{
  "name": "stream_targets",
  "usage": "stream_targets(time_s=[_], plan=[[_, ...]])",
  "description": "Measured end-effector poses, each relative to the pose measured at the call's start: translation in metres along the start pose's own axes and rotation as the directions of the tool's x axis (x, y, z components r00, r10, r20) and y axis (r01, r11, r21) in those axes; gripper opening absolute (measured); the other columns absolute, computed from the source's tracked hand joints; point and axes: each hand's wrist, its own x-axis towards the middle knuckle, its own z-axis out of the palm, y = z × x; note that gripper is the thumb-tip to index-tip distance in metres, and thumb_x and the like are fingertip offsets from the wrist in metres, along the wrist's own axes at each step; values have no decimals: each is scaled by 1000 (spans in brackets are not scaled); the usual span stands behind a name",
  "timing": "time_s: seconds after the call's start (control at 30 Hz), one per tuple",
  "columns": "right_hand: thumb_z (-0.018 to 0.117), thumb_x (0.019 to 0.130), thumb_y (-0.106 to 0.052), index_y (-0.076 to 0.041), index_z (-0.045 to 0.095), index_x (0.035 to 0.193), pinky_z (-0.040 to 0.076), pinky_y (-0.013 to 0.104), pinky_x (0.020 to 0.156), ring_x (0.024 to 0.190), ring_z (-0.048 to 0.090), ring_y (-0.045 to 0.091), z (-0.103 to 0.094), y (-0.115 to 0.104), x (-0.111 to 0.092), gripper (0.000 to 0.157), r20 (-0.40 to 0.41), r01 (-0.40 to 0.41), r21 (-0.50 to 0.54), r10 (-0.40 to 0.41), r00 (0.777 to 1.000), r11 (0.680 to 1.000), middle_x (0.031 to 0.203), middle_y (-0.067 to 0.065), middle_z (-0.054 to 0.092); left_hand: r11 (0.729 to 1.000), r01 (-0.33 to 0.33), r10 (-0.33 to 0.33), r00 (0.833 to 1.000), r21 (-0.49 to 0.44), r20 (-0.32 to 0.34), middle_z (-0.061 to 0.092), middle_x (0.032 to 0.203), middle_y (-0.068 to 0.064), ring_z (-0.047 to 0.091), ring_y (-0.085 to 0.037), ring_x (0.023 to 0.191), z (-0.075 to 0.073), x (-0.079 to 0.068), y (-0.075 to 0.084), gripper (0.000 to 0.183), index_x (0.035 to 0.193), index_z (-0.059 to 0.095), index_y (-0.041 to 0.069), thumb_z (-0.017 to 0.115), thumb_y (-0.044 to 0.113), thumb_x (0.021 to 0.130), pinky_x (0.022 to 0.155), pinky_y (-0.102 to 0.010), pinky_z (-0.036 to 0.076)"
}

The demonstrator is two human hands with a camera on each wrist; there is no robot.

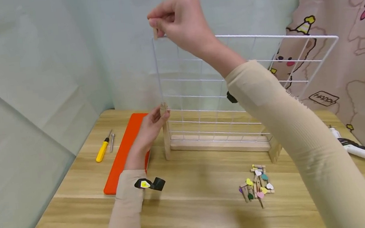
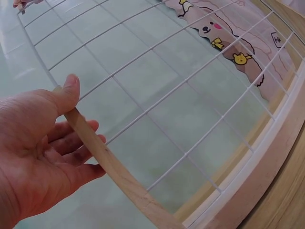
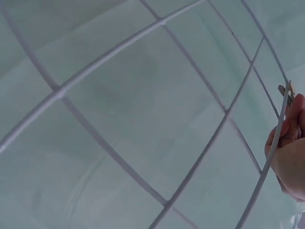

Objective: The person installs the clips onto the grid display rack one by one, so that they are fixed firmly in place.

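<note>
A white wire grid panel (image 1: 203, 79) stands upright in a wooden base (image 1: 220, 144). At the grid's top left corner, my right hand (image 1: 181, 20) pinches a small wooden clothespin (image 3: 287, 91) between thumb and fingers. The clothespin meets the top wire there, and the fingers partly cover it. Lower down, my left hand (image 1: 150, 126) grips the upper end of the left wooden post (image 2: 102, 152). Its thumb lies on one side of the post and the fingers on the other. Several clothespins with coloured hearts (image 1: 257, 187) lie in a pile in front of the base.
Left of the base an orange-red board (image 1: 121, 164) lies under my left forearm. Beside it are a yellow-handled screwdriver (image 1: 102, 149) and a metal bolt (image 1: 112, 142). A white tool with a black cord (image 1: 359, 151) lies at the right edge, near a cartoon-print curtain (image 1: 339, 58).
</note>
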Motion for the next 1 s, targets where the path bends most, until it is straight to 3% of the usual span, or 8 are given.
stream_targets(time_s=[0.17, 0.33, 0.5, 0.63, 0.77, 0.87, 1.0], plan=[[62, 79, -18, -8, 69, 92, 47, 19, 66, 67, 61, 11, -2, 2, 0, 18, 55, -19, -25, 20, 998, 999, 80, 5, 67, 1000, -4, 4, 1000, -7, 3, 35, 136, -1, 35, -13, 122, 2, 1, -2, 61, 134, 32, 17, 54, 42, 82, 100, -33, 30], [63, 77, -22, -7, 67, 99, 46, 19, 72, 73, 62, 10, -11, -8, -4, 27, 127, -132, 25, 128, 984, 991, 83, 4, 67, 1000, -1, 1, 1000, 5, 13, 33, 137, -3, 33, -14, 124, 1, -1, 0, 62, 135, 30, 17, 52, 42, 83, 100, -34, 29], [63, 76, -26, -12, 60, 112, 44, 18, 75, 76, 62, 6, -14, -11, -22, 38, 111, -73, 52, 67, 992, 996, 96, 0, 65, 1000, 10, -10, 1000, 5, 11, 31, 138, -7, 31, -18, 125, -3, -9, 9, 60, 136, 29, 12, 52, 36, 85, 101, -36, 28], [62, 79, -18, -7, 59, 110, 40, 18, 81, 76, 62, 9, -21, -1, -63, 33, 63, 105, -32, -103, 993, 994, 90, 4, 67, 1000, 4, -4, 1000, -11, 19, 33, 137, -4, 32, -15, 124, 0, -7, 8, 59, 135, 32, 14, 53, 37, 84, 101, -34, 29], [64, 78, -13, -6, 63, 103, 44, 22, 79, 69, 60, 9, -21, 44, -120, 26, 45, 273, -102, -270, 962, 957, 76, 3, 67, 1000, 3, -2, 1000, -19, 19, 33, 137, -1, 31, -12, 124, 2, -1, 3, 63, 134, 32, 16, 54, 42, 81, 101, -32, 28], [66, 75, -11, -8, 65, 99, 46, 23, 66, 67, 57, 5, -16, 93, -167, 24, 59, 287, -93, -282, 957, 953, 77, 0, 66, 1000, 1, 0, 1000, -26, 20, 33, 138, -2, 32, -12, 124, 3, 0, 5, 63, 135, 31, 15, 55, 40, 82, 101, -31, 28], [67, 74, -9, -11, 65, 99, 47, 22, 61, 71, 56, 4, -13, 139, -240, 25, 136, 175, -126, -157, 978, 977, 85, -3, 65, 1000, 18, -18, 1000, -13, 22, 32, 138, -1, 32, -11, 124, 4, -1, 8, 63, 135, 30, 17, 54, 40, 82, 101, -30, 28]])
